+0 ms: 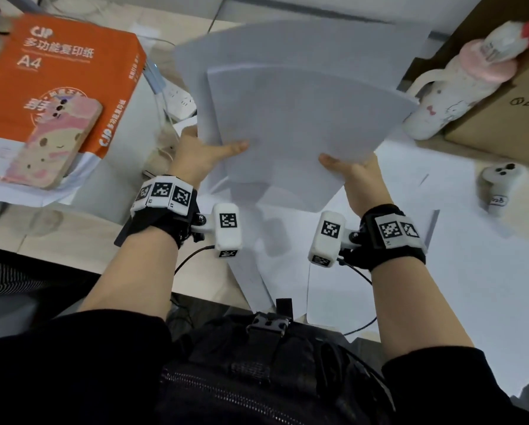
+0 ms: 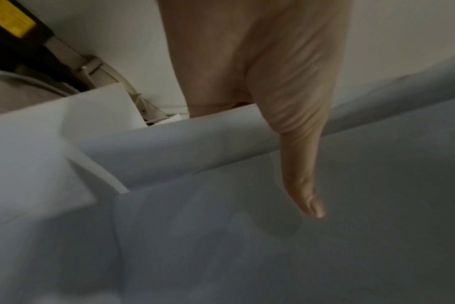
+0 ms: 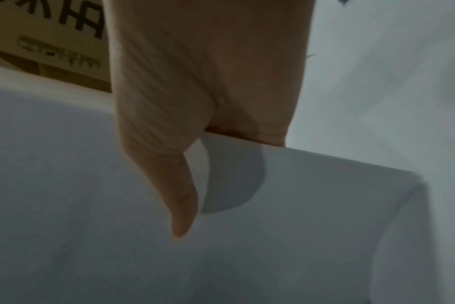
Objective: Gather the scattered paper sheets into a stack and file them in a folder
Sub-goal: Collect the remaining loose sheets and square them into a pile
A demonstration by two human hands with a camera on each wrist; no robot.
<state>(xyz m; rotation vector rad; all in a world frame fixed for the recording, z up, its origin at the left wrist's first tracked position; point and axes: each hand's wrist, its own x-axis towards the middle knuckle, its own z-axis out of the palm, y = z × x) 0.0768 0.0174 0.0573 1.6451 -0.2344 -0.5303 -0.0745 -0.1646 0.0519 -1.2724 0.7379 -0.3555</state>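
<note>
A loose bundle of white paper sheets [image 1: 300, 115] is held up above the desk, fanned and unevenly aligned. My left hand [image 1: 205, 151] pinches its lower left edge, thumb on top and fingers hidden beneath. My right hand [image 1: 349, 170] pinches the lower right edge the same way. In the left wrist view the thumb [image 2: 301, 181] lies across the offset sheets [image 2: 221, 236]. In the right wrist view the thumb [image 3: 174, 197] presses on the top sheet [image 3: 273, 246]. More white sheets [image 1: 441, 240] lie spread on the desk under and right of the hands. No folder is in view.
An orange A4 paper ream box [image 1: 64, 69] with a phone [image 1: 54, 142] on it stands at the left. A white and pink bottle [image 1: 453, 90] and a cardboard box [image 1: 508, 111] stand at the right. A white controller [image 1: 499, 185] lies near them. A power strip [image 1: 177, 99] lies behind.
</note>
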